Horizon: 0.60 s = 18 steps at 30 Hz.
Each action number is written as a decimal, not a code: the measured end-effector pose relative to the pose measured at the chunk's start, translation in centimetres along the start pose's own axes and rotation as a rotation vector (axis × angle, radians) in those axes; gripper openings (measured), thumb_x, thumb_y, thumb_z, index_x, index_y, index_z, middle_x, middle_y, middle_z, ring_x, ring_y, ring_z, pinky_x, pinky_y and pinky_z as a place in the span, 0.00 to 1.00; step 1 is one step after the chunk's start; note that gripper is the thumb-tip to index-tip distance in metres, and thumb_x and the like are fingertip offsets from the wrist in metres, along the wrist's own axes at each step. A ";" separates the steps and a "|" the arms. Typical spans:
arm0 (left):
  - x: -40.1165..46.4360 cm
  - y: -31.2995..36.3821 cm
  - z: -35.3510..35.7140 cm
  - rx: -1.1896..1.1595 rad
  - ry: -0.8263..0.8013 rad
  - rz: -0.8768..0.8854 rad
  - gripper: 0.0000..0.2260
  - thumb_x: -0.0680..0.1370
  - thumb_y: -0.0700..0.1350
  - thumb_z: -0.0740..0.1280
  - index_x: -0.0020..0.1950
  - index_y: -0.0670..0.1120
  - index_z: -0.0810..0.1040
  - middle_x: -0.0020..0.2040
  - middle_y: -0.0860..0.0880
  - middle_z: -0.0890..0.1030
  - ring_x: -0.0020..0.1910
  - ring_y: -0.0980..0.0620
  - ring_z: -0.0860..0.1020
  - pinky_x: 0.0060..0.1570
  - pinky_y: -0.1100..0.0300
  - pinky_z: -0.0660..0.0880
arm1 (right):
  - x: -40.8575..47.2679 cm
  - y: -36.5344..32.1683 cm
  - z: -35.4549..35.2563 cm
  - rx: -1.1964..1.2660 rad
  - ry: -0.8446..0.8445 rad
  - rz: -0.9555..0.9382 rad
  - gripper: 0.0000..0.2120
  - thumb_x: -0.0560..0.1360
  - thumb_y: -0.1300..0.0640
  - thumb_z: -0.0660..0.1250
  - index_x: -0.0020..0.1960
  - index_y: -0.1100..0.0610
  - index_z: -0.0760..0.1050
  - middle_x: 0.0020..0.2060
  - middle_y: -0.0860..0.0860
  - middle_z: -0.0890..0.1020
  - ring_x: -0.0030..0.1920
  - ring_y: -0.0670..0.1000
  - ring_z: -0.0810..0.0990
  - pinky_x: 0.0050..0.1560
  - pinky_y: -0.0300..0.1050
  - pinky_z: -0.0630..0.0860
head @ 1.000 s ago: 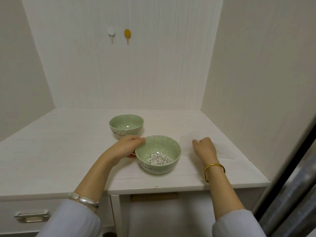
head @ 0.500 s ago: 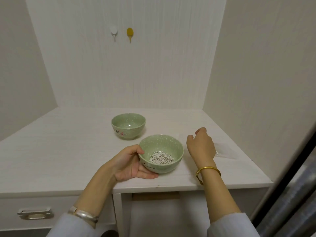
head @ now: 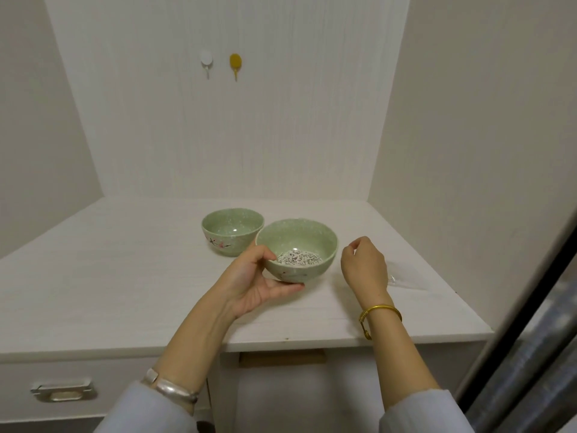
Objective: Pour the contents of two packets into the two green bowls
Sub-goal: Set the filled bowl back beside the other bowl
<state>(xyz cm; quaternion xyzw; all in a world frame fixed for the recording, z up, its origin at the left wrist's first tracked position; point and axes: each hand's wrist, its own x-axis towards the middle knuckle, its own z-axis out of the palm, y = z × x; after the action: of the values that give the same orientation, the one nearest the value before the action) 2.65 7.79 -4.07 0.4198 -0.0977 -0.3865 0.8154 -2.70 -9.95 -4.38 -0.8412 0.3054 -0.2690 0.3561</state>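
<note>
Her left hand [head: 256, 285] cups the near green bowl [head: 297, 249] from below, thumb hooked over its rim, the bowl tipped slightly and holding pale grains [head: 299, 257]. The right hand [head: 363, 267] hangs loosely curled just beside it, pinching nothing. A clear packet [head: 406, 280] lies flat on the white bench [head: 125, 276] behind that hand. The second green bowl [head: 232, 231] stands just behind.

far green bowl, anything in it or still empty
Empty, as far as shows: the far green bowl has a bare glazed inside, while the near bowl in the left hand holds pale bits.
</note>
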 end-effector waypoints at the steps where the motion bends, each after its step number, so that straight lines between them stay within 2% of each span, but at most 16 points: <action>1: -0.1 -0.1 0.1 -0.015 0.029 0.010 0.24 0.73 0.34 0.55 0.69 0.47 0.65 0.70 0.38 0.67 0.58 0.31 0.75 0.41 0.39 0.79 | -0.1 0.1 0.0 0.004 -0.010 0.001 0.09 0.77 0.61 0.53 0.51 0.63 0.70 0.42 0.55 0.76 0.42 0.58 0.75 0.40 0.45 0.68; 4: -0.2 -0.3 0.3 0.011 0.061 0.016 0.26 0.73 0.33 0.55 0.69 0.49 0.64 0.70 0.39 0.66 0.60 0.31 0.73 0.40 0.39 0.80 | -0.2 0.0 0.3 0.015 -0.018 -0.003 0.10 0.76 0.61 0.53 0.50 0.63 0.71 0.41 0.54 0.76 0.42 0.57 0.75 0.39 0.45 0.69; 7: -0.4 -0.3 0.6 -0.030 0.053 -0.003 0.24 0.73 0.34 0.55 0.69 0.46 0.64 0.70 0.38 0.66 0.58 0.29 0.74 0.38 0.40 0.80 | -0.1 -0.2 0.2 0.019 -0.013 -0.009 0.10 0.76 0.61 0.53 0.50 0.64 0.71 0.41 0.54 0.75 0.43 0.58 0.75 0.40 0.46 0.69; 12: -0.5 0.1 0.9 -0.015 0.034 0.004 0.23 0.74 0.35 0.55 0.68 0.47 0.65 0.69 0.39 0.66 0.55 0.29 0.75 0.37 0.41 0.81 | 0.1 0.0 0.0 0.035 0.013 -0.011 0.10 0.76 0.61 0.53 0.50 0.64 0.72 0.40 0.53 0.74 0.41 0.56 0.73 0.39 0.45 0.68; 18: -0.6 0.3 0.8 0.031 0.030 0.030 0.24 0.73 0.34 0.55 0.68 0.51 0.64 0.67 0.41 0.66 0.57 0.30 0.74 0.38 0.42 0.81 | 0.2 0.6 -0.1 0.037 0.015 0.002 0.10 0.76 0.61 0.53 0.49 0.63 0.72 0.39 0.53 0.75 0.40 0.55 0.72 0.36 0.44 0.65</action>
<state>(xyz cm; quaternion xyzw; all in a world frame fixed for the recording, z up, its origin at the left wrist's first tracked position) 2.01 7.82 -3.26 0.4365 -0.0977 -0.3665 0.8159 -2.79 -10.47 -4.69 -0.8321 0.3040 -0.2803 0.3695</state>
